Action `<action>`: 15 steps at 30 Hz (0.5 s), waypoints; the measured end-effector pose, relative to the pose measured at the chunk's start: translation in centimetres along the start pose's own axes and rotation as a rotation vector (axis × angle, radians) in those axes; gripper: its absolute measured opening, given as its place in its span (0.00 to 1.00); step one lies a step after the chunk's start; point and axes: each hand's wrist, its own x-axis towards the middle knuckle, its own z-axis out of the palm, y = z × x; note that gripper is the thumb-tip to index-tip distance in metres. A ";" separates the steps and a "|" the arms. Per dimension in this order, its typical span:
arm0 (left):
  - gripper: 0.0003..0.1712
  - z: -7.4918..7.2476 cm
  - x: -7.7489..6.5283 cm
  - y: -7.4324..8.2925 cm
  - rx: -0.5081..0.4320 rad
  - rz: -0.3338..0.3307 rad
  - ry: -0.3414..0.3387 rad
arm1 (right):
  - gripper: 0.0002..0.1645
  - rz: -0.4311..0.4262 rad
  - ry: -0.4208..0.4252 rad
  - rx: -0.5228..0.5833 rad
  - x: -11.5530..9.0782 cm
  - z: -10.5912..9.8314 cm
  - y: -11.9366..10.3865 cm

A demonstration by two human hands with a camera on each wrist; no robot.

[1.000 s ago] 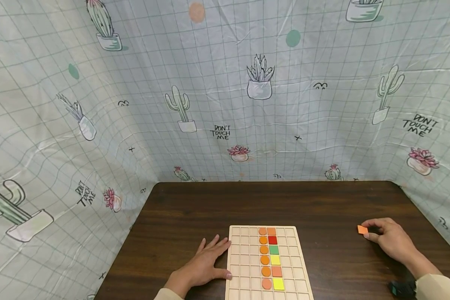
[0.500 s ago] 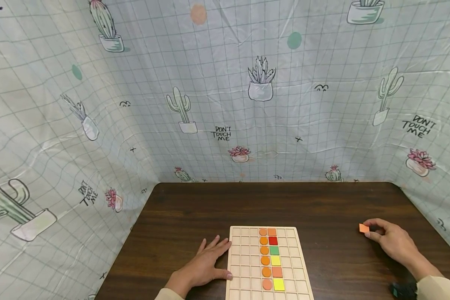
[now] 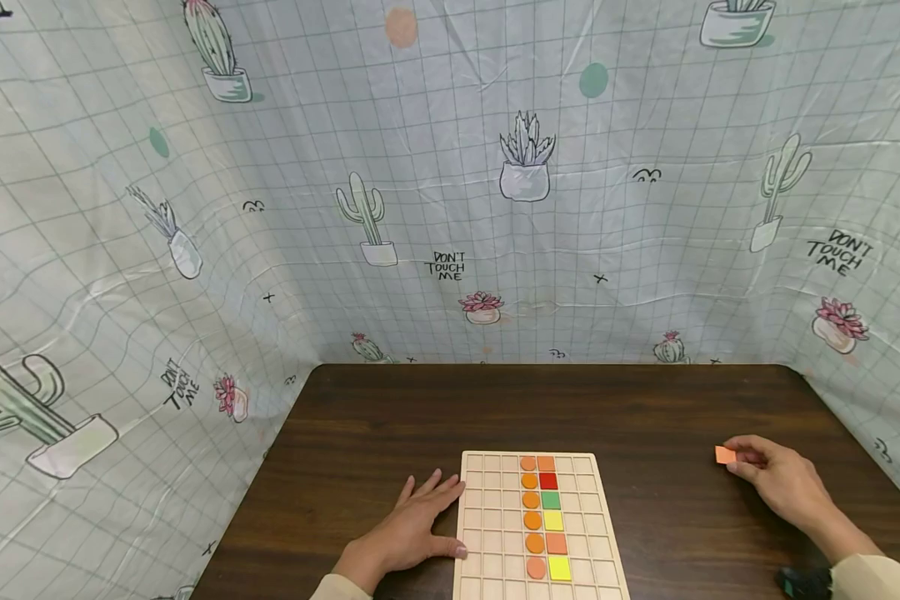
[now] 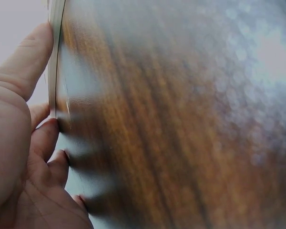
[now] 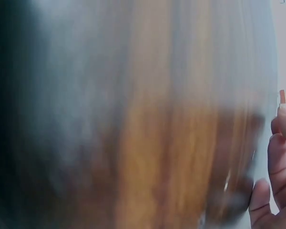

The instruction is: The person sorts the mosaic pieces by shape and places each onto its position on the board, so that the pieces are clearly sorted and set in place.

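Note:
My right hand point(image 3: 783, 481) pinches an orange square tile point(image 3: 725, 455) between thumb and fingers, over the right side of the table. In the right wrist view, a bit of that tile point(image 5: 282, 97) sticks out past the thumb. My left hand point(image 3: 408, 529) lies with spread fingers at the left edge of a wooden grid board point(image 3: 485, 521); its thumb and forefinger touch the rim. On the board runs a column of orange round discs point(image 3: 532, 520). Beside it stands a column of square tiles, among them a red tile point(image 3: 547, 481), a green tile point(image 3: 551, 500) and a yellow tile point(image 3: 559, 568).
The dark wood table point(image 3: 390, 408) reaches back to a hanging cloth point(image 3: 450, 208) printed with cacti, which also closes off both sides. A dark object point(image 3: 804, 582) sits by the right sleeve. The board's near end runs out of the head view.
The right hand stays nearly in place with the orange tile, which tilts slightly. The left hand and the pieces on the board keep their places; the head view shifts a little.

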 end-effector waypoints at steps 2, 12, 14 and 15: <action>0.54 0.0 0.0 0.0 0.001 0.001 0.001 | 0.22 -0.010 0.006 0.003 0.0 0.1 -0.3; 0.54 -0.1 0.1 0.0 -0.021 0.010 -0.011 | 0.19 -0.053 0.043 0.024 -0.3 1.2 -2.3; 0.54 0.0 0.1 0.0 -0.024 0.008 -0.013 | 0.18 -0.062 0.048 0.031 -0.4 1.4 -2.8; 0.54 0.0 0.0 0.0 -0.023 0.008 -0.012 | 0.18 -0.066 0.048 0.034 -0.5 1.6 -3.0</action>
